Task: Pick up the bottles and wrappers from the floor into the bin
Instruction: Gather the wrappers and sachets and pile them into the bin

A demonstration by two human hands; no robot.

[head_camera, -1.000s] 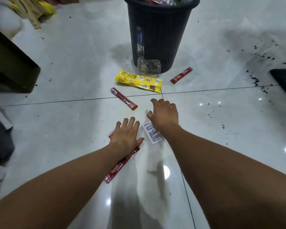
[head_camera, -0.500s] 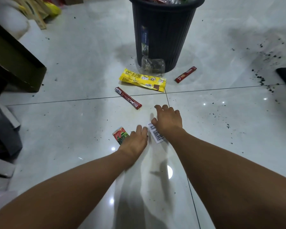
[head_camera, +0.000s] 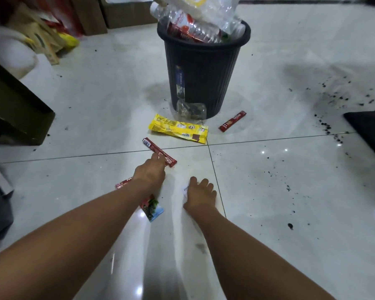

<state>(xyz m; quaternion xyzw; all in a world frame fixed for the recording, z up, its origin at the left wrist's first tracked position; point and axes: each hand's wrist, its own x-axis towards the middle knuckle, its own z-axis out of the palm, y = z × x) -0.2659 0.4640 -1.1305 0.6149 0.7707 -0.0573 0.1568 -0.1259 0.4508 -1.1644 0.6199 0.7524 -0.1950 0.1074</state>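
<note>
My left hand (head_camera: 149,174) reaches forward, its fingertips touching a red stick wrapper (head_camera: 159,152) on the floor. A second red stick wrapper (head_camera: 121,184) pokes out to the left from under that hand, which holds it in its palm. A small red and green sachet (head_camera: 153,208) lies beside my left forearm. My right hand (head_camera: 200,197) rests fingers-down on a white paper label (head_camera: 185,189). Ahead stands the black ribbed bin (head_camera: 204,72), overflowing with plastic bottles (head_camera: 195,24). A yellow wrapper (head_camera: 178,131), a clear wrapper (head_camera: 191,110) and another red stick (head_camera: 232,121) lie at its base.
Glossy white floor tiles carry dark crumbs (head_camera: 325,124) at the right. A dark mat edge (head_camera: 370,131) sits far right. A dark box (head_camera: 15,109) and bags (head_camera: 41,40) stand at the left, cardboard boxes (head_camera: 121,14) behind the bin.
My left hand lifted the red stick wrapper it covered and moved forward to the other red stick. The small sachet came into view. My right hand stayed on the white label.
</note>
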